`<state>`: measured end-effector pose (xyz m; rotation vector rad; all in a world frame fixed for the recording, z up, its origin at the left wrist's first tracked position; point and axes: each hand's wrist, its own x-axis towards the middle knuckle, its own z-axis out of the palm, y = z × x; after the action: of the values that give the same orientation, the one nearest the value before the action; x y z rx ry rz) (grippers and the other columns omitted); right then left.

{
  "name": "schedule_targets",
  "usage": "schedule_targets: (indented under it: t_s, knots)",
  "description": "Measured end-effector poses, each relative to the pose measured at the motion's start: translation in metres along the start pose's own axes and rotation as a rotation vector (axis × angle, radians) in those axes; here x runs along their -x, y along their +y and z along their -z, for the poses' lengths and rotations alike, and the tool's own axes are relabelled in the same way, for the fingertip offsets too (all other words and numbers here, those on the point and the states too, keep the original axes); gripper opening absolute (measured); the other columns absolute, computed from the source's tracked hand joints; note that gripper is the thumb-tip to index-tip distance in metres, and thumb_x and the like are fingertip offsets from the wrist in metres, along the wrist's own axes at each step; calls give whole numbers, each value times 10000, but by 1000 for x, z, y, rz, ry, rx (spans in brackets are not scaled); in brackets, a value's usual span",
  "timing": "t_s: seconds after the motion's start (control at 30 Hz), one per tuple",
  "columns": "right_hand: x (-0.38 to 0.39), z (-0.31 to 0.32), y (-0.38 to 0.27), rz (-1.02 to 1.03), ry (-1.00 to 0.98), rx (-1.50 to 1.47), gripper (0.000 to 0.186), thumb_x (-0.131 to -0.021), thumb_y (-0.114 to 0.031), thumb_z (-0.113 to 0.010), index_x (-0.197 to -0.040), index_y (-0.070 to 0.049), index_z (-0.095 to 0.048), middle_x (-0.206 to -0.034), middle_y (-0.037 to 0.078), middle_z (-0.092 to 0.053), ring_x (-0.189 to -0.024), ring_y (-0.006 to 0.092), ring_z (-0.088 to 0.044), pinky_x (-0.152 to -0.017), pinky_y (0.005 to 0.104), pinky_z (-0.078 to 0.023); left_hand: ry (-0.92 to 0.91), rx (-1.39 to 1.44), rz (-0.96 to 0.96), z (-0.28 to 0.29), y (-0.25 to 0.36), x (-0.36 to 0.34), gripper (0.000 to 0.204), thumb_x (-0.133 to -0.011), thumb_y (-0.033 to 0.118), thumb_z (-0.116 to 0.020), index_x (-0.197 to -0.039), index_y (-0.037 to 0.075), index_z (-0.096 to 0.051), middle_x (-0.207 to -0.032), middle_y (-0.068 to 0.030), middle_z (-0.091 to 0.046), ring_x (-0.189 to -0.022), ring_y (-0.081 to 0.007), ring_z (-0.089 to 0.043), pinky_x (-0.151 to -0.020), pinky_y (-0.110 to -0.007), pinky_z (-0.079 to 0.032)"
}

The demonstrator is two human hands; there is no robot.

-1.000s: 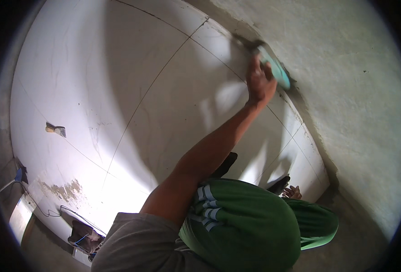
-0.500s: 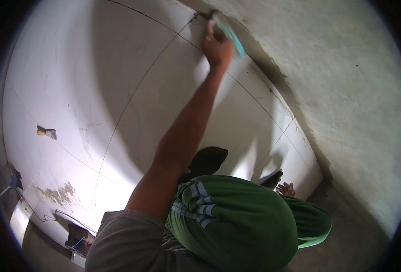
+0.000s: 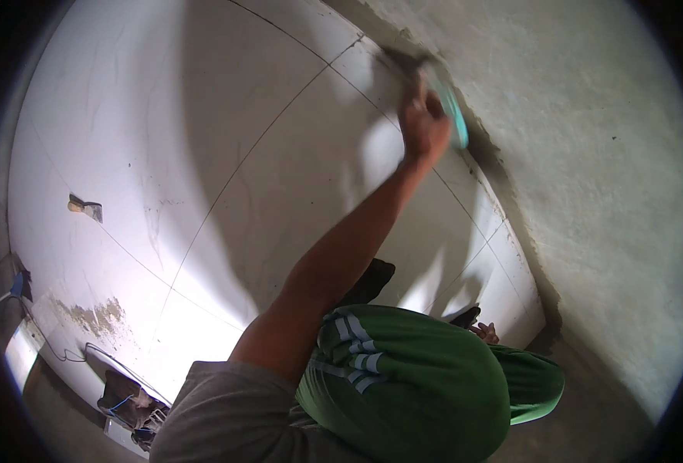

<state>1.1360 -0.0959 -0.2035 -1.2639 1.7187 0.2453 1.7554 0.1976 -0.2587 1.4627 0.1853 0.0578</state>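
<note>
My left arm reaches forward across the white tiles (image 3: 280, 193). At its end my left hand (image 3: 422, 123) is closed round a turquoise flat-edged tool (image 3: 455, 116), smeared by motion, so its exact kind does not show. The tool is at the seam where the tiles meet the rough grey concrete wall (image 3: 573, 139). Down by my right knee, my right hand (image 3: 486, 332) is small and partly hidden behind my green trousers (image 3: 426, 378). Its visible fingers are apart, and nothing shows in them.
A putty knife (image 3: 85, 207) lies on the tiles at the left. Below it are a blue-headed object (image 3: 20, 284), a dark cable (image 3: 67, 355) and a dark container (image 3: 125, 397) of odds and ends. My black shoes (image 3: 372, 282) stand on the tiles. Brown residue (image 3: 94, 316) marks one patch.
My left hand and the turquoise tool have moved right and nearer along the wall seam. The whole view has shifted slightly. My right hand stays by the knee.
</note>
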Motion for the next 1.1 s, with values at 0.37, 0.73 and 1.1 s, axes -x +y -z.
schedule_targets:
  t_s: [0.37,0.73,1.1]
  knots:
    - [-15,-1,2,-9,-37,3,999,-1013,-741,-416,-1576,77,-305,-1464,316,-535,-1233,397,-630,-1004,526,-550,272,-130,-357,41,-30,-117,405,-955,74,-541,-1325,-77,-606,-1195,-277,-666,-1115,-418,-655,-1002,-455,-506]
    - [-9,11,8,64,-17,-7,937,-1041,-702,-392,-1558,79,-348,-1401,292,-599,-1133,378,-679,-944,517,-578,55,-35,-70,16,-13,-12,471,-963,112,-641,-1417,12,-562,-1200,-218,-660,-1126,-301,-647,-998,-425,-516]
    - [18,-16,-14,84,54,-46,890,-1065,-644,-395,-1542,107,-358,-1406,299,-597,-1148,354,-687,-911,453,-600,-206,-39,53,-20,-42,81,375,-970,72,-577,-1333,-16,-602,-1211,-269,-677,-1146,-435,-657,-1028,-469,-507]
